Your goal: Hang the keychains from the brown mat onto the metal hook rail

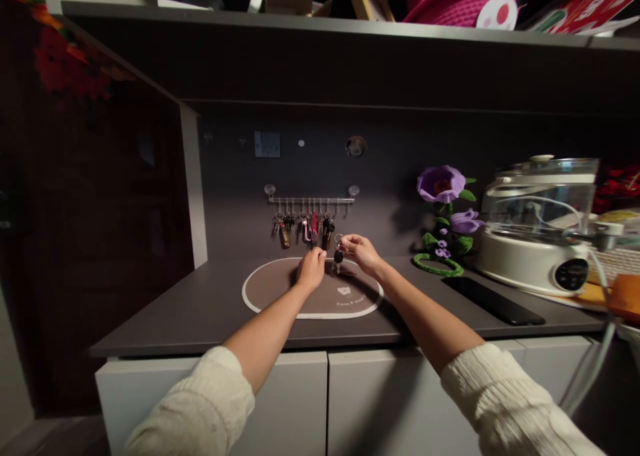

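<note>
Both hands are apart from each other over the mat: the left hand (pixel 312 268) has its fingers mostly hidden, so I cannot tell whether they close on anything; the right hand (pixel 361 253) pinches a ring of keys (pixel 339 256), which hangs in the gap between the two.

From the left, a dark door (pixel 100 229) with red flowers (pixel 55 59) stands beside a pale side panel (pixel 190 183). Next comes the dark grey counter (pixel 195 309), carrying one oval brown mat (pixel 280 289) with a white border. On the wall behind is one clear rail (pixel 310 201) on two suction cups, with several key bunches (pixel 284 231) hanging in a row, too small and overlapping to count. Farther right stand two large purple blooms (pixel 430 184) with one green ring base (pixel 417 263), one black phone (pixel 493 301) and one white appliance (pixel 525 256) with a clear top.

As for edges, the counter's left end reaches past the mat, and its front edge runs just before the mat's rim. Counter surface lies between mat and phone. Overhead, one deep shelf (pixel 320 24) spans the view, well above the hands.
</note>
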